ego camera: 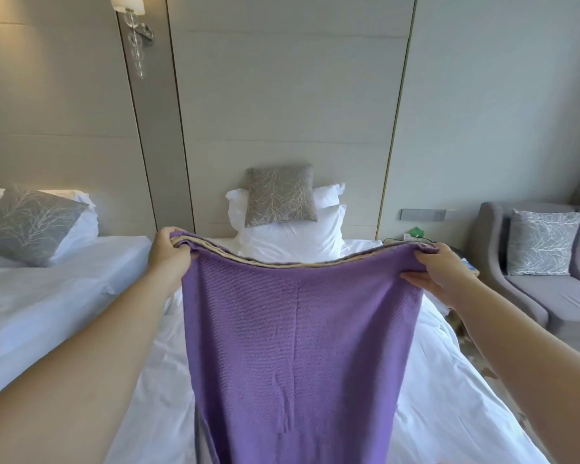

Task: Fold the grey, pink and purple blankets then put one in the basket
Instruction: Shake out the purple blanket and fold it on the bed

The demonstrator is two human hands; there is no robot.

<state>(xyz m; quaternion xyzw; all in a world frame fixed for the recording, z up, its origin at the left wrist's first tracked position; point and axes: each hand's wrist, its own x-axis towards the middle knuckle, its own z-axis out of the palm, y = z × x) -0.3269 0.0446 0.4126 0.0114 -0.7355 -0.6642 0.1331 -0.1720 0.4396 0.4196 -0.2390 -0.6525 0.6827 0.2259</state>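
Purple blanket (298, 346) hangs doubled over the bed (449, 396) (white sheets), left hand (168, 252) and right hand (444, 272) pinching its top corners.

- Soft purple woven blanket (298, 333) hangs doubled over the white-sheeted bed (449, 396).
- Left hand (168, 251) and right hand (441, 272) each pinch a top corner.
- Grey branch-patterned square cushion (280, 195) leans on white pillows (292, 237).

Both forearms are bare, with no sleeves, on the left hand (168, 252) and right hand (444, 272).
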